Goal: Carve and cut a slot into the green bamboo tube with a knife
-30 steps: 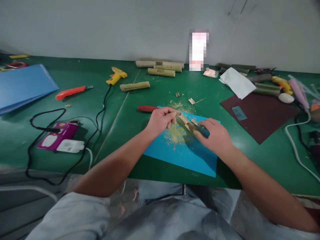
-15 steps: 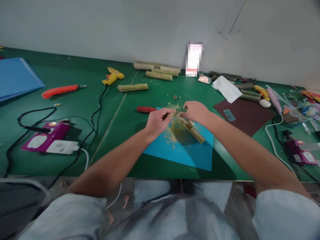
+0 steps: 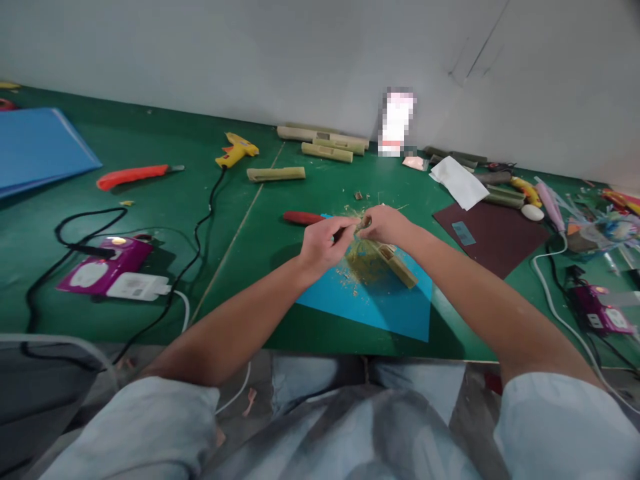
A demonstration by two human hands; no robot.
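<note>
My left hand (image 3: 326, 245) and my right hand (image 3: 387, 225) meet fingertip to fingertip above a blue sheet (image 3: 400, 323). Both are closed in a pinch; whatever is between the fingers is too small to make out. Just below my right hand, a split bamboo piece (image 3: 403, 272) with a cut-out opening lies slantwise on the sheet. Pale shavings and yellowish dust (image 3: 367, 263) are scattered around it. Left of my left hand lies a red handle (image 3: 303, 217), its other end hidden behind that hand.
Several bamboo pieces (image 3: 327, 153) lie along the wall, with another (image 3: 276, 174) nearer. On the left are a yellow glue gun (image 3: 237, 152), a red-handled cutter (image 3: 133, 177) and a purple power strip (image 3: 107, 267). A brown sheet (image 3: 493, 233) and white paper (image 3: 459, 183) lie right. A phone (image 3: 397, 123) leans upright.
The whole view has shifted slightly, so things appear further right. My hands stay pinched together over the blue sheet, with the fingertips a little closer to each other.
</note>
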